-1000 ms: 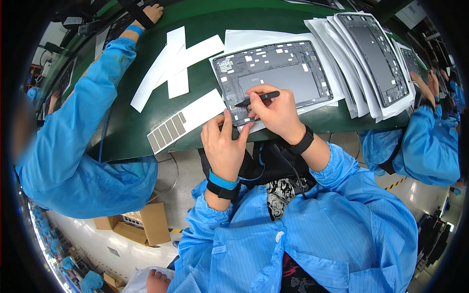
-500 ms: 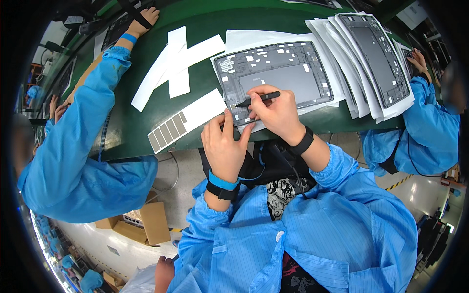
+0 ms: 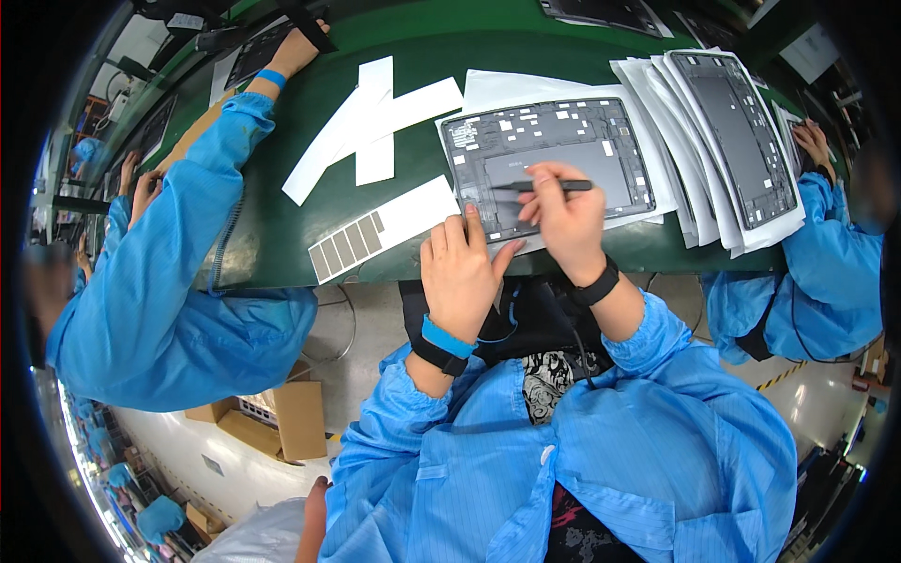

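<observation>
A dark grey tablet housing [image 3: 615,122], dotted with small white patches, lies on white sheets at the table's near side. My left hand [image 3: 460,272] rests at its lower left corner with fingers spread, the index fingertip on the edge. Between the thumb and fingers of my right hand [image 3: 571,220] is a slim black pointed tool, which looks like tweezers [image 3: 574,186]. Its tip points left over the housing's left part; whether it touches is hard to tell. Beside my left hand lies a white strip [image 3: 418,208] with several grey-brown rectangular pieces at its lower end.
Crossed white strips [image 3: 375,122] lie farther left on the green table [image 3: 272,225]. At right stands a stack of similar housings [image 3: 727,131] between white sheets. A co-worker's blue sleeve [image 3: 178,235] reaches in at left, another [image 3: 817,272] at right. An open cardboard box [image 3: 298,422] sits below.
The tweezers' tip has come away from near the housing's lower left corner, farther up over it, and my right hand has turned. My left hand stays at the edge; the whole view has shifted slightly.
</observation>
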Demonstrator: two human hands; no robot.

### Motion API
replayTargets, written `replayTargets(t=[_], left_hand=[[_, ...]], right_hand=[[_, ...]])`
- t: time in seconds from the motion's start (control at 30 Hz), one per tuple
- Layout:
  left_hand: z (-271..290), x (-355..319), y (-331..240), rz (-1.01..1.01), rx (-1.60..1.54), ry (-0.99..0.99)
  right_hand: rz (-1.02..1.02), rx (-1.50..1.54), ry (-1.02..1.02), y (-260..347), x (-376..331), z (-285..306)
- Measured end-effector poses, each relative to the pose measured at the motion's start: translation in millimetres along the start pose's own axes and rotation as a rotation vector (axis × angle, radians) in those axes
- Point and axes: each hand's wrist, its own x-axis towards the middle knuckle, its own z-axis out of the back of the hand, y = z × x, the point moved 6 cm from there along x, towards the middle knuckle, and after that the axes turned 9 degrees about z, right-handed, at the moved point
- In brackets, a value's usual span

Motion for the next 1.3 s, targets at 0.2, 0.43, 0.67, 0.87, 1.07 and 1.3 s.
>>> replayTargets(t=[0.2,0.43,0.67,0.87,1.07,1.3], left_hand=[[19.4,-11.4,16.6,0.011,-0.168,-0.113],[12.5,-30.8,64.7,0.142,-0.096,-0.093],[5.2,-34.4,71.1,0.134,-0.144,-0.094],[9.5,-32.8,70.3,0.145,-0.139,-0.095],[22.3,-16.2,58.4,0.161,-0.116,-0.109],[11.1,26.9,23.2,0.042,-0.278,-0.119]], right_hand=[[-0.093,0.090,0.314,18.8,18.6,-42.6],[0.209,-0.212,0.599,16.0,0.5,-131.9],[0.197,-0.295,0.626,-0.1,-2.9,-143.9],[0.083,-0.089,0.469,2.7,-8.3,-136.0],[0.142,-0.047,0.152,22.2,41.3,-44.9],[0.046,-0.031,0.186,-19.6,47.6,-32.2]])
